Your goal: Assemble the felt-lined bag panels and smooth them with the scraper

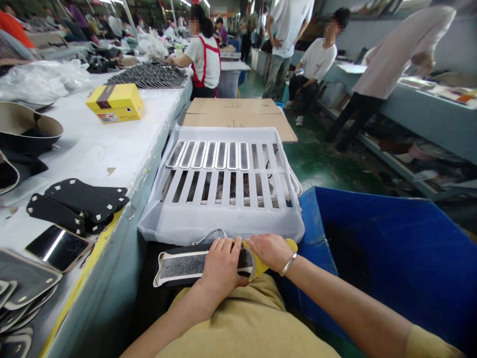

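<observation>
Grey panel with pale edging (182,266) sits low in my view, above the wearer's tan clothing (238,323), with a black piece (186,283) mostly hidden beneath it. The left hand (223,261) grasps the panel crosswise, covering its middle, thumb at the near edge. The right hand (270,251) is closed over a yellow piece (260,269) at the panel's right end; the palm covers so much of it that I cannot make out its full shape. Just beyond, a white slotted rack (223,219) bears seven similar strips (210,154) in its far row; what shows through the slots is too cluttered for me to identify. On my right, a blue bin (311,238) runs out of frame, its inside dark. The white table (122,129) at left carries a yellow box (119,104), black flaps (74,201) and pieces cut off by the border. Past a cardboard sheet (233,112), co-workers (204,59) and green floor (313,164) blur into distance.
</observation>
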Action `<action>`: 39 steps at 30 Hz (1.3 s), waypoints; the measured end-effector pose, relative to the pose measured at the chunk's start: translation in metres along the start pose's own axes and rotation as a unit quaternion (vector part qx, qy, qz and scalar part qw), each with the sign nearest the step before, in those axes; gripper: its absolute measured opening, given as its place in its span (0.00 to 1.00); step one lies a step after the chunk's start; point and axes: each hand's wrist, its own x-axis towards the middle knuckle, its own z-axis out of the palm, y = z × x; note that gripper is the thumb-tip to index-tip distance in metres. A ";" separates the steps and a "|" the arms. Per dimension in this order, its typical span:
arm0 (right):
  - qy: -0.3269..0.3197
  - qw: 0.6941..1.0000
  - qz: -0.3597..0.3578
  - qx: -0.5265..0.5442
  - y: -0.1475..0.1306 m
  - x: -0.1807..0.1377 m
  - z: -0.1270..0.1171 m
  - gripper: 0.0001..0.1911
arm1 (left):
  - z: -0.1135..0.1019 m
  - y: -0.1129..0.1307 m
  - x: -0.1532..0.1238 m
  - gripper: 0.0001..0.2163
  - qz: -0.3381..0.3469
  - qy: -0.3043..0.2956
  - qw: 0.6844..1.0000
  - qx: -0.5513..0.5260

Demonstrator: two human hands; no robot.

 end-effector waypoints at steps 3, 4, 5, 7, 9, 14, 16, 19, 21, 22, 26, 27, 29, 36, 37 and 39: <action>0.000 1.000 0.008 0.002 -0.003 -0.002 0.001 0.26 | 0.002 -0.002 -0.006 0.38 -0.003 0.018 1.000 0.006; -0.003 1.000 0.008 0.006 -0.004 -0.001 0.001 0.27 | 0.003 -0.003 -0.007 0.38 -0.002 0.023 1.000 0.007; -0.009 1.000 0.009 0.020 -0.004 -0.001 0.000 0.27 | 0.003 -0.004 -0.008 0.38 -0.002 0.028 1.000 0.007; -0.033 0.997 0.003 0.065 0.000 0.000 -0.004 0.26 | 0.004 -0.007 -0.009 0.37 0.001 0.033 0.999 0.003; -0.061 0.988 -0.002 0.142 0.009 -0.003 -0.008 0.24 | 0.003 -0.010 -0.009 0.37 0.005 0.029 1.000 -0.004; -0.007 0.900 0.140 0.414 0.044 -0.026 -0.004 0.24 | -0.004 -0.013 -0.005 0.41 0.017 0.007 1.000 -0.002; 0.013 0.874 0.184 0.450 0.054 -0.035 0.007 0.25 | -0.006 -0.011 -0.001 0.42 0.024 0.000 1.000 0.007; 0.008 0.821 0.226 0.525 0.054 -0.045 0.029 0.23 | -0.006 -0.006 0.006 0.43 0.038 -0.016 0.999 0.007; -0.011 0.781 0.235 0.578 0.046 -0.050 0.042 0.21 | -0.005 -0.002 0.011 0.43 0.049 -0.024 0.998 0.001; -0.022 0.765 0.235 0.600 0.042 -0.054 0.046 0.19 | -0.004 -0.001 0.013 0.43 0.053 -0.024 0.998 -0.001; -0.092 0.660 0.172 0.726 0.032 -0.072 0.053 0.18 | 0.001 0.005 0.015 0.37 0.052 -0.010 0.998 0.019; -0.115 0.626 0.146 0.758 0.032 -0.076 0.054 0.21 | 0.002 0.006 0.014 0.36 0.051 -0.007 0.998 0.025; -0.164 0.576 0.104 0.794 0.035 -0.085 0.055 0.25 | 0.003 0.008 0.013 0.34 0.053 -0.004 0.998 0.032; -0.314 0.647 0.040 0.693 0.045 -0.088 0.045 0.21 | 0.006 0.012 0.010 0.33 0.057 0.011 0.998 0.033; -0.320 0.677 0.035 0.662 0.046 -0.085 0.039 0.21 | 0.006 0.012 0.010 0.33 0.058 0.011 0.998 0.033; -0.323 0.748 0.022 0.580 0.049 -0.076 0.026 0.19 | 0.007 0.013 0.009 0.33 0.060 0.012 0.998 0.032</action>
